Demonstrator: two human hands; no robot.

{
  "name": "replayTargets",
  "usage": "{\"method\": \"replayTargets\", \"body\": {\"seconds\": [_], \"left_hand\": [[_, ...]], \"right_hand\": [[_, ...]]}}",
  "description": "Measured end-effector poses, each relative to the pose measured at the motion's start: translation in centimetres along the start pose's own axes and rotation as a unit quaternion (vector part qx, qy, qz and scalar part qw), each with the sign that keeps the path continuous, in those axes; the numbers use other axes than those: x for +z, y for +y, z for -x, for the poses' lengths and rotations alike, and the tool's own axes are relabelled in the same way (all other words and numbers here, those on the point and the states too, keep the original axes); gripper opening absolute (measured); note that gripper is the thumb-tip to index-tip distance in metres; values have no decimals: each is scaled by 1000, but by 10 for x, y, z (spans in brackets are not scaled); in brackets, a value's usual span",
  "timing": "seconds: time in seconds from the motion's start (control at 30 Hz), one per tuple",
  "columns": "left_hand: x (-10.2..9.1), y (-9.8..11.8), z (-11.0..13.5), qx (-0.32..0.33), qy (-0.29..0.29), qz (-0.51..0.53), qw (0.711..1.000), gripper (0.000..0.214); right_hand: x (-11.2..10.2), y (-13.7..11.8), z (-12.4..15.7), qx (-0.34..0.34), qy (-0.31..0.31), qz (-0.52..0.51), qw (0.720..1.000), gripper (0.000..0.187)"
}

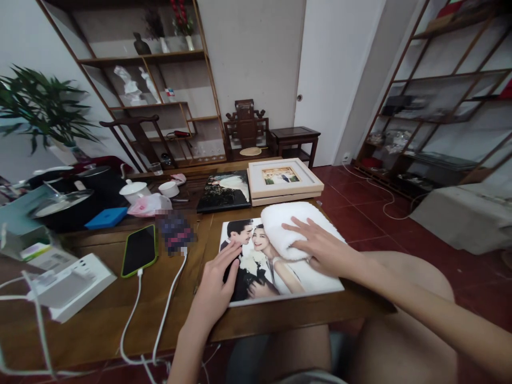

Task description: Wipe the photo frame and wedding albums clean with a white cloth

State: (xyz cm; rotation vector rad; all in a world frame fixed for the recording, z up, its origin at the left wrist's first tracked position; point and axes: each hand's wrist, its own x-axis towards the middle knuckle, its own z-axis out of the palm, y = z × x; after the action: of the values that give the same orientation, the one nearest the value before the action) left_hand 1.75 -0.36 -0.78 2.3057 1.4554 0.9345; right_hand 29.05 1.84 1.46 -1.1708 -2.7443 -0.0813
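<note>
A green-cased phone [138, 249] lies left of the wedding photo panel [260, 269] at the wooden table's [100, 314] near edge, with a framed picture [282, 178] behind. My left hand [216, 282] lies open and flat on the panel's left edge. My right hand [316, 248], fingers spread, presses a white cloth [280, 224] onto it.

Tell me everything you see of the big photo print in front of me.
The photo print is a large flat rectangular panel with a thin white edge, showing a posed couple, one in dark clothes, one in white. It lies face up near the front edge of the wooden table, slightly turned. The left hand rests flat on its left side; the right hand presses a folded white towel onto its upper right.
</note>
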Motion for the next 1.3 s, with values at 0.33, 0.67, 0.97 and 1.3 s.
{"method": "replayTargets", "body": {"seconds": [0.33,0.67,0.97,1.3], "left_hand": [[1,-1,-1,-2,12,-4,1000,33],[-1,-1,-3,10,-4,2,1000,33],[1,-4,-2,4,1,7,1000,34],[1,-1,-2,-5,-5,3,1000,34]], "right_hand": [[-13,-50,25,27,-41,-13,999,47],[-19,-18,15,49,-49,-50,996,58],[-24,5,-10,58,-44,-53,996,56],[-59,-65,44,19,-99,-127,987,43]]}}
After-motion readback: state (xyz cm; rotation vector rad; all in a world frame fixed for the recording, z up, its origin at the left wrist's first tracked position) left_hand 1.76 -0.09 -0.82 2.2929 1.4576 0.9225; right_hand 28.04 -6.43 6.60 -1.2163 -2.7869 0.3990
